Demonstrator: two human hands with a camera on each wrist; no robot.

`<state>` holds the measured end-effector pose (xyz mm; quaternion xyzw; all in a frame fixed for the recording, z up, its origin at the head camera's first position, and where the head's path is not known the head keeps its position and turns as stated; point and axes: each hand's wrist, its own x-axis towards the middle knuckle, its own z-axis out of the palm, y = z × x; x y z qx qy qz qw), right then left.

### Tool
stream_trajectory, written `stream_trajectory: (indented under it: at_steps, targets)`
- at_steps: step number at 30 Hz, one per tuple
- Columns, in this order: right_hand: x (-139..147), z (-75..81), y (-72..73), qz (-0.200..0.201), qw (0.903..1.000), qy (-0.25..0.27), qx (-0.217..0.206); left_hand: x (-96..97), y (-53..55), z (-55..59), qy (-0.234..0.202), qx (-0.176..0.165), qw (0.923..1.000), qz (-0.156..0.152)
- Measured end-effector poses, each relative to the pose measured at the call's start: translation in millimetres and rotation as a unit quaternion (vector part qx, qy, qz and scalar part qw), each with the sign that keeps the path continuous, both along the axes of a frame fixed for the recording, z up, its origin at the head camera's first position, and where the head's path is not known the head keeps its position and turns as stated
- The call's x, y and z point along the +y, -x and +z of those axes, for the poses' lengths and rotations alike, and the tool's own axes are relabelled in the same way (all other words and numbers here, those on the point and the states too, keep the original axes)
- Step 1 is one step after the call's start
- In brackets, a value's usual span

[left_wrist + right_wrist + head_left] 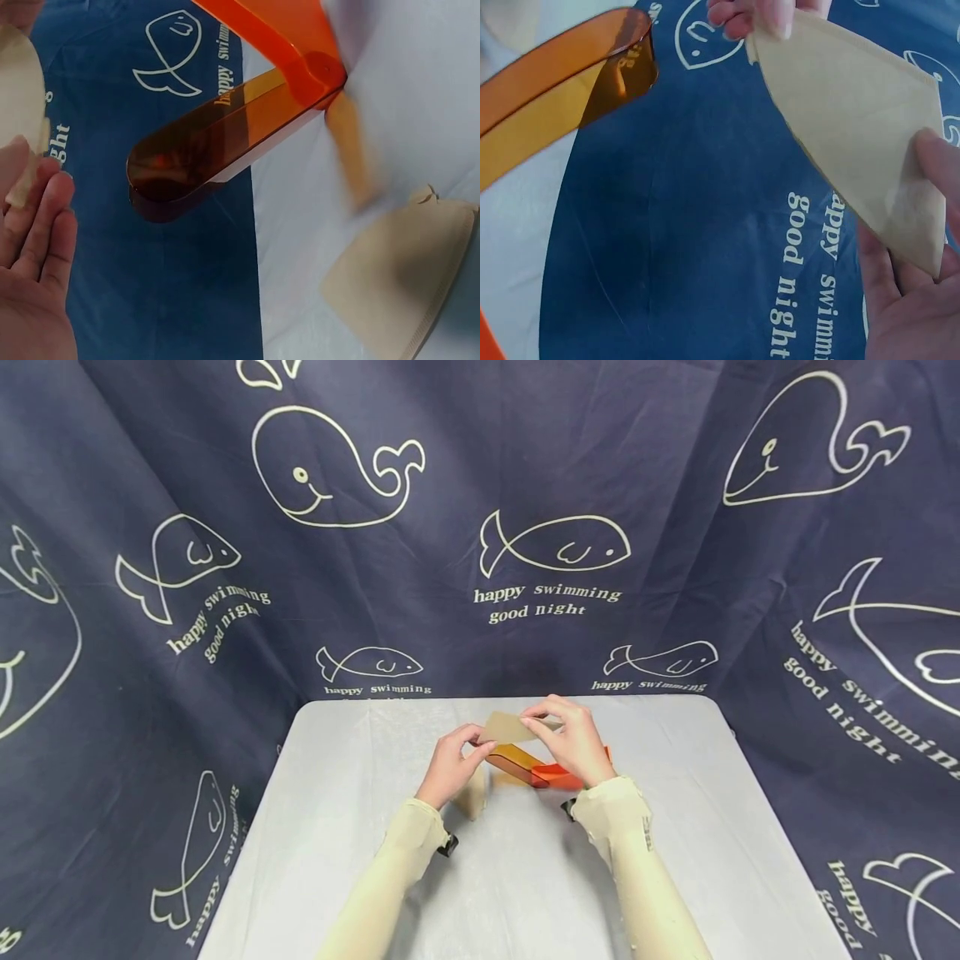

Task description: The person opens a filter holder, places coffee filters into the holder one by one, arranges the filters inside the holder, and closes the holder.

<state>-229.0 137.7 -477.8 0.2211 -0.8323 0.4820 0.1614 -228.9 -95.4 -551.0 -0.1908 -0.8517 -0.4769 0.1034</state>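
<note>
A tan paper coffee filter (506,727) is held up over the table between both hands. My left hand (452,766) pinches one corner between thumb and fingers. On the opposite side, my right hand (570,745) grips it, with the thumb (937,161) on its face and fingers behind. In the right wrist view the filter (855,120) looks flat, with a curved edge and a crimped seam. Beneath the hands is a translucent plastic item: an amber elongated part (202,142) meets an orange part (307,67) at an angle. My right hand partly hides it in the head view.
Another tan coffee filter (397,270) is near the left wrist, partly hidden in the head view. A blurred tan strip (352,150) shows beside the plastic item. The white-covered table (360,752) ends at a dark blue curtain (450,610) printed with whales and fish.
</note>
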Motion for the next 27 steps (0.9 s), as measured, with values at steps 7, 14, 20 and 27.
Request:
stream_trajectory:
  at_steps: [7,14,20,27]
  targets:
    - [2.9,-2.9,0.3,-0.004,1.0000,0.002,-0.007,-0.6,0.0,1.2,-0.010,0.031,0.9995,-0.001]
    - [3.9,0.1,1.4,0.004,0.9993,-0.033,0.018,-1.3,-0.3,4.6,0.013,0.031,0.9994,-0.003]
    - [-4.3,6.9,5.7,0.027,0.9969,-0.060,0.043,-1.0,0.2,5.5,0.031,0.044,0.9984,-0.017]
    - [-5.7,1.7,5.2,0.022,0.9983,-0.043,0.032,-1.9,-0.9,0.7,0.010,0.030,0.9995,0.002]
